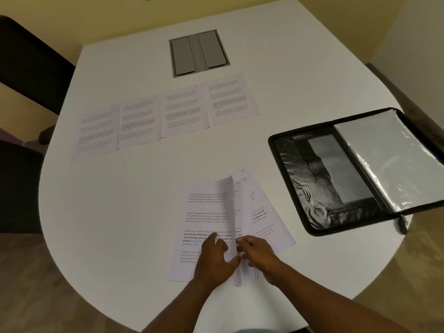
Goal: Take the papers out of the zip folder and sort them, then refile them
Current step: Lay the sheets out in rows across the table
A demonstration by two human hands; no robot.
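Head view, item by item:

Table (pixel 120 212): white, rounded; bears everything below.

Sorted row (pixel 168 114): four printed sheets laid side by side across the far half, edges slightly overlapping, apparently so each page stays readable and in order.

Unsorted stack (pixel 204 224): a fanned pile at the near edge, the sheets skewed so their corners show. Handwritten numbers mark the top right corners of the lower sheets (one looks like 9, another 10, though the writing is small and I may misread it). The top sheet curls up along its right edge, lifted clear of those beneath.

Left hand (pixel 216 258): fingers spread flat on the top sheet, pressing it, likely to steady the pile while a page is peeled.

Right hand (pixel 257 251): fingers curled at the raised edge, pinching it.

Zip folder (pixel 312 188): black, lying open at the right, well apart from the stack; its clear sleeve appears empty, awaiting refiling.

Cable hatch (pixel 199 54): grey, set in the tabletop beyond the row.

Chair (pixel 31 63): dark, at far left
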